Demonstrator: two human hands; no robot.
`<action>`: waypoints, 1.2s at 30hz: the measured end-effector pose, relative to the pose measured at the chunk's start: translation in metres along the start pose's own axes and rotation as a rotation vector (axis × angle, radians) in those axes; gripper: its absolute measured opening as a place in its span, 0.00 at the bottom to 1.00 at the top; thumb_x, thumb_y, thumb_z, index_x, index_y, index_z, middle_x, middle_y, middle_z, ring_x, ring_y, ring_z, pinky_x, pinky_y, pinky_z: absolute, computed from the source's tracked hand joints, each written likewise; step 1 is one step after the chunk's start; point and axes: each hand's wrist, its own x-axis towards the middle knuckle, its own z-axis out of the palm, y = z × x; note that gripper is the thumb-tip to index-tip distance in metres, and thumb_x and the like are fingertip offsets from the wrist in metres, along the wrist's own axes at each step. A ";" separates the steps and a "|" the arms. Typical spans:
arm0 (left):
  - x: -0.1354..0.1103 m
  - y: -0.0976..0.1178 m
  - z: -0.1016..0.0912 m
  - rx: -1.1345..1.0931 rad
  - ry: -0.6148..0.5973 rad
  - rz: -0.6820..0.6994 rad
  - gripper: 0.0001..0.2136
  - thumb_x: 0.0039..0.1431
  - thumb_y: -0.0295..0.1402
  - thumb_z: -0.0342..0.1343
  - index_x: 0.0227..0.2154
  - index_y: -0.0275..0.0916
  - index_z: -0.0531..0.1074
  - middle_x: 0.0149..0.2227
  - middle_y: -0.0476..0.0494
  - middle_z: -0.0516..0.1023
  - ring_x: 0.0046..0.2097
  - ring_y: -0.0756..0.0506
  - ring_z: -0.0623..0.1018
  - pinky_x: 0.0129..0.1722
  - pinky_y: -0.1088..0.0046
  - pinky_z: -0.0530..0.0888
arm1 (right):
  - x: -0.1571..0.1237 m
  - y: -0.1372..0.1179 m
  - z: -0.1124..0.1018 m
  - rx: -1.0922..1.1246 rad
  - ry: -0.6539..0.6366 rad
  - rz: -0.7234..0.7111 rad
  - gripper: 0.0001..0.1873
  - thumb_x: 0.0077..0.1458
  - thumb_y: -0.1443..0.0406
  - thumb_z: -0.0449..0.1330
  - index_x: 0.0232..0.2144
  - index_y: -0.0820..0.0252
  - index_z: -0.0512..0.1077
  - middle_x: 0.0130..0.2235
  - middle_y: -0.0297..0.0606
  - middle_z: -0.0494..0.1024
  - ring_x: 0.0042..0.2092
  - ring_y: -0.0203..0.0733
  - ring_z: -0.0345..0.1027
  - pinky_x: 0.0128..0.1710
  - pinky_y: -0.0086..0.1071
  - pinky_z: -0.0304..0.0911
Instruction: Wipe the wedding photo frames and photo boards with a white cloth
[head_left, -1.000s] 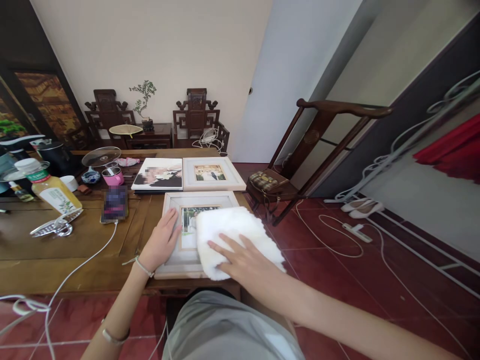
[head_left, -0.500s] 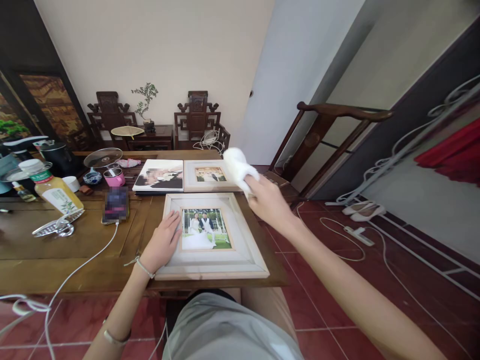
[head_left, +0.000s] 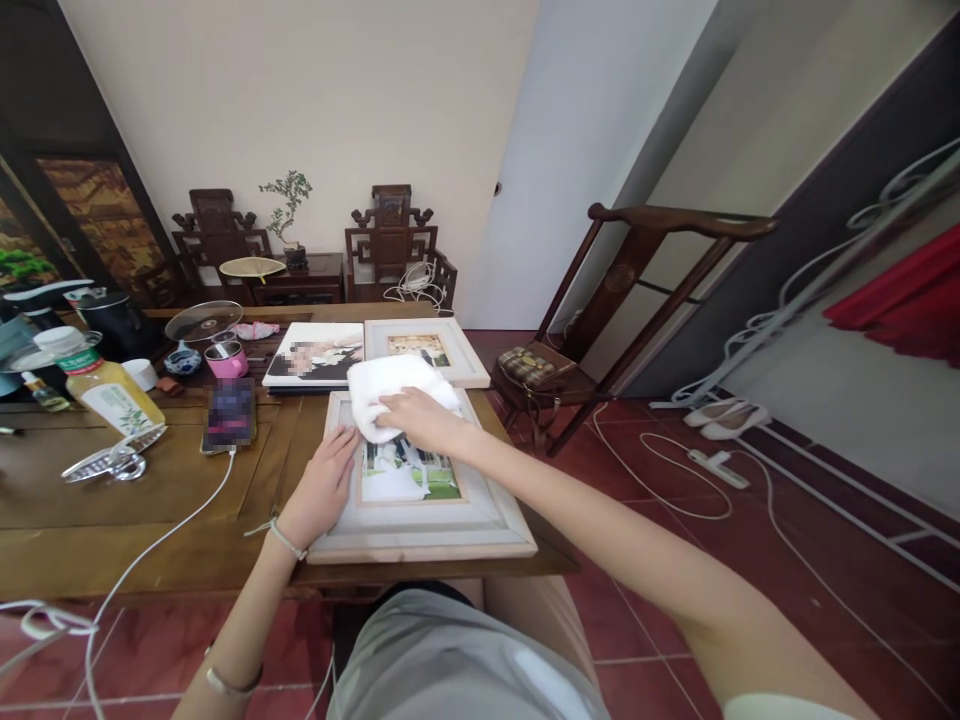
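A white picture frame (head_left: 424,540) with a photo of two people in wedding clothes lies flat near the table's front edge. My left hand (head_left: 328,480) rests on its left side, fingers stretched out and flat. Bunched in my right hand (head_left: 420,420) is a white cloth (head_left: 394,380), which covers the upper part of this frame and the top of the photo. Behind it lies a second picture frame (head_left: 469,365), partly hidden by the cloth. A photo album (head_left: 289,365) sits to its left.
Left on the wooden table (head_left: 187,540) are a phone (head_left: 229,415) on a white cable, a hair claw clip (head_left: 112,458), a bottle of yellow liquid (head_left: 112,395) and a pink cup (head_left: 226,360). A chair (head_left: 630,270) with a checked bag (head_left: 532,367) stands at the right.
My right hand has carried the cloth left and down, from beyond the frame's upper right corner onto its upper part. My left hand stays on the frame's left side.
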 end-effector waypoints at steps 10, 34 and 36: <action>-0.002 -0.003 0.004 0.017 0.027 -0.007 0.20 0.65 0.29 0.41 0.58 0.36 0.64 0.60 0.37 0.66 0.64 0.41 0.60 0.63 0.53 0.60 | -0.076 0.033 -0.008 -0.051 -0.172 0.289 0.25 0.47 0.82 0.49 0.43 0.61 0.74 0.42 0.45 0.76 0.44 0.47 0.70 0.43 0.36 0.55; -0.003 -0.002 0.003 0.034 0.014 -0.004 0.21 0.65 0.29 0.40 0.59 0.34 0.63 0.60 0.36 0.65 0.64 0.40 0.60 0.63 0.53 0.60 | -0.164 -0.088 -0.040 0.344 -0.169 0.322 0.34 0.38 0.82 0.45 0.44 0.56 0.73 0.55 0.43 0.70 0.56 0.47 0.62 0.54 0.41 0.58; -0.003 -0.002 0.002 0.035 0.004 0.003 0.21 0.65 0.29 0.40 0.59 0.34 0.62 0.61 0.37 0.65 0.64 0.41 0.59 0.63 0.54 0.60 | -0.150 -0.075 -0.025 0.288 -0.101 0.360 0.34 0.38 0.82 0.46 0.47 0.59 0.72 0.59 0.46 0.66 0.60 0.48 0.58 0.58 0.45 0.54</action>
